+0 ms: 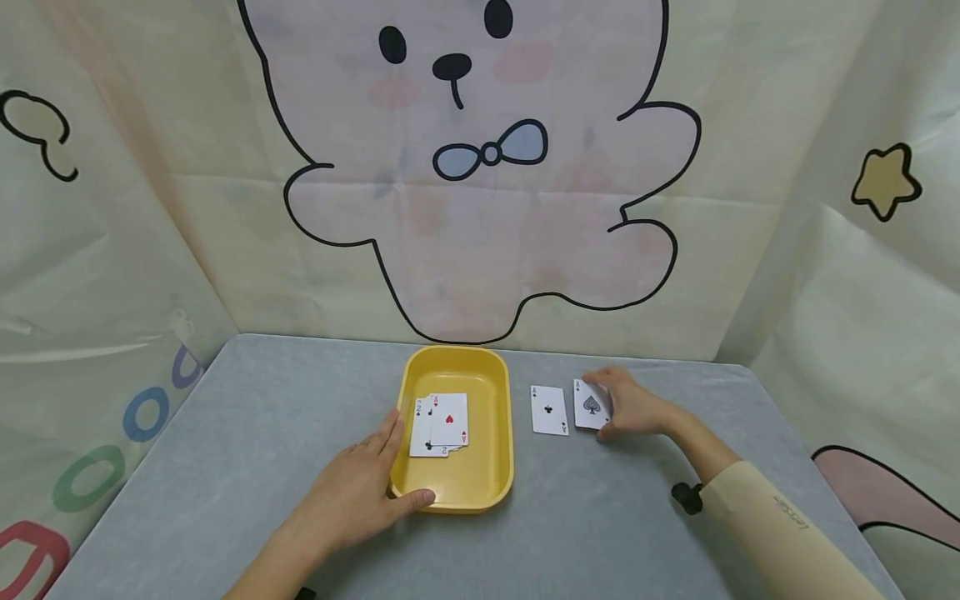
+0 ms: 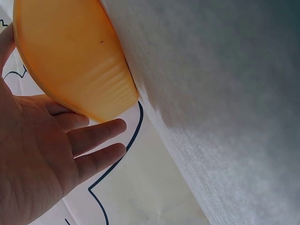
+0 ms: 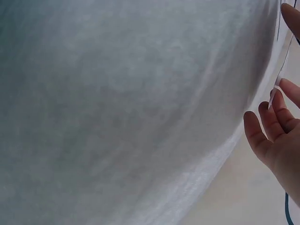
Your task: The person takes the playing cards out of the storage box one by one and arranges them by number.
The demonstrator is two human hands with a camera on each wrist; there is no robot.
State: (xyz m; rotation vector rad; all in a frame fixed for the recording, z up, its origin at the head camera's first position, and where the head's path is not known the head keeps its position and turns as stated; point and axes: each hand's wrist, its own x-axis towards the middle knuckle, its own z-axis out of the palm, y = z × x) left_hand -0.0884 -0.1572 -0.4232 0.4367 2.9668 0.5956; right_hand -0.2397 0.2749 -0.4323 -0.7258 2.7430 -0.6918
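Note:
My left hand point(image 1: 358, 482) rests along the left rim of a yellow tray point(image 1: 491, 475), its thumb over the near-left corner. In the left wrist view, that hand's fingers point(image 2: 101, 136) extend loosely beside the tray's outer wall point(image 2: 79, 56). Inside the tray lies an ace of hearts point(image 1: 452, 417), overlapping other cards point(image 1: 420, 437) that it partly hides. Right of the tray, my right hand point(image 1: 633, 407) holds an ace of spades point(image 1: 589, 406) by its edges, between thumb and fingers. The right wrist view shows this card point(image 3: 279, 77) nearly edge-on at the fingertips.
An ace of clubs point(image 1: 550, 410) lies face up on the grey cloth-covered table point(image 1: 300, 400), between the tray and the ace of spades. A printed cloth backdrop point(image 1: 465, 250) stands behind the table's far edge and at both sides.

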